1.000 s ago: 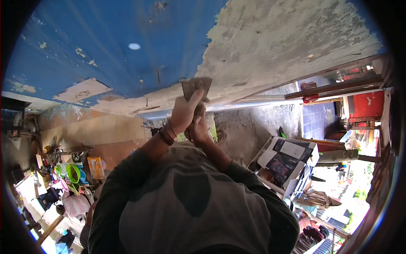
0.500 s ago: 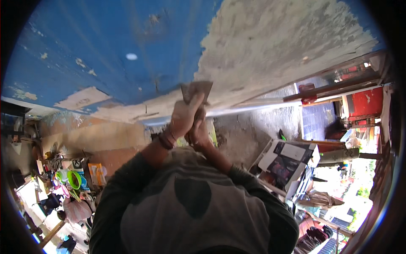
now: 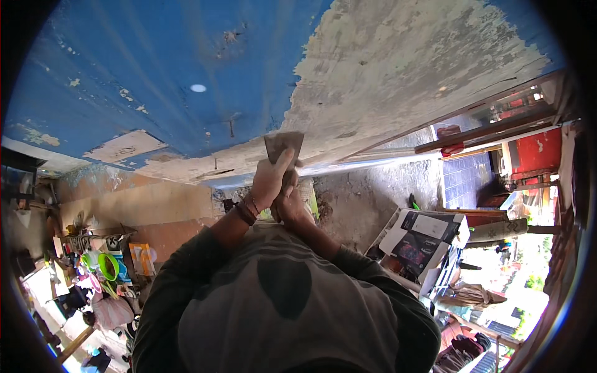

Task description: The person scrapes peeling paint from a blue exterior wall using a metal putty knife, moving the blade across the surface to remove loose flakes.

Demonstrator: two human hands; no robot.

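Both hands grip a broad flat metal scraper (image 3: 281, 140) at the middle of the picture. My left hand (image 3: 266, 181) is closed on it, thumb lying along the blade. Just below and to the right, my right hand (image 3: 291, 205) is wrapped round the handle, partly hidden by the left. The blade is at the ragged border between blue paint (image 3: 155, 62) and a large bare, mottled grey-white area (image 3: 398, 62) on the broad surface above me. Whether it touches that surface is hard to tell. A pale patch (image 3: 124, 146) breaks the blue to the left.
At lower right stands a printed cardboard box (image 3: 416, 242), with a grey rolled or cylindrical item (image 3: 494, 231) beside it and a red panel (image 3: 532, 152) above. A green round basket (image 3: 107, 266) hangs among clutter at lower left. A wooden beam (image 3: 485, 130) crosses at upper right.
The scraper and both my hands have moved down in the picture, a little way down the paint border. The grip looks the same.
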